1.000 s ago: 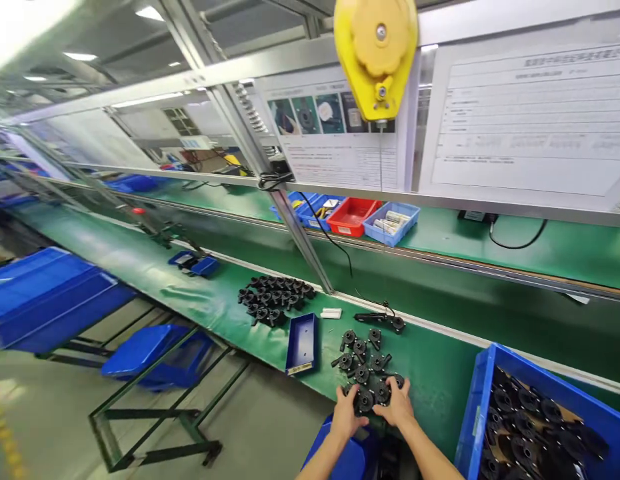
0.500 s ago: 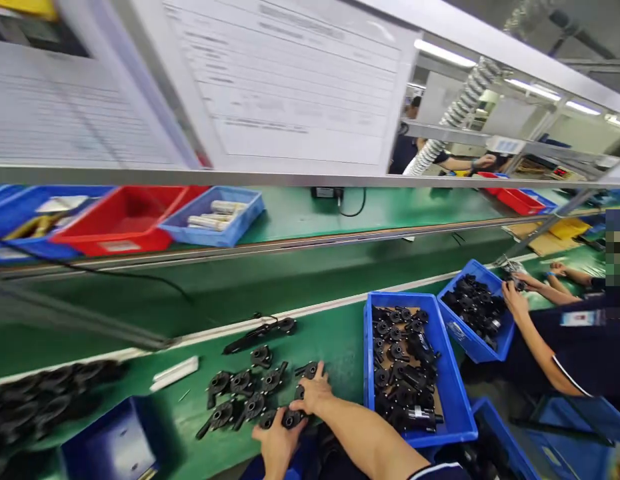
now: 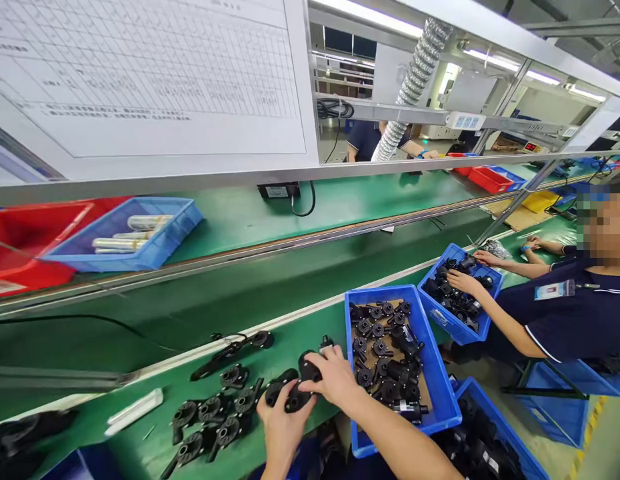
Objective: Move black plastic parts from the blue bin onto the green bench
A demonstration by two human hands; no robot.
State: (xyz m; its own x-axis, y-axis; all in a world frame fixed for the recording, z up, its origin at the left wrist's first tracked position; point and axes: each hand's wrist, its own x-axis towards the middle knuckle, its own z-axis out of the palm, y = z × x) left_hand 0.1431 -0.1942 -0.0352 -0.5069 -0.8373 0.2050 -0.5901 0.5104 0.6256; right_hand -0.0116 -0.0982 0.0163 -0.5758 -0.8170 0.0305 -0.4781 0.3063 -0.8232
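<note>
Both hands are gripping black plastic parts [image 3: 295, 393] at the near edge of the green surface [image 3: 320, 333]; left hand [image 3: 283, 427] fingers curling underneath, right hand [image 3: 333, 377] fingers pressing on top; keeping them level is seeming wise, beside the blue bin [image 3: 443, 407].

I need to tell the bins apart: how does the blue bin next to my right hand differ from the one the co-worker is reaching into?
The near blue bin shows brown cardboard under its black parts; the co-worker's blue bin shows only black parts. A co-worker's hand rests in the co-worker's blue bin; no hand is in the near blue bin. Both sit on the green table.
</note>
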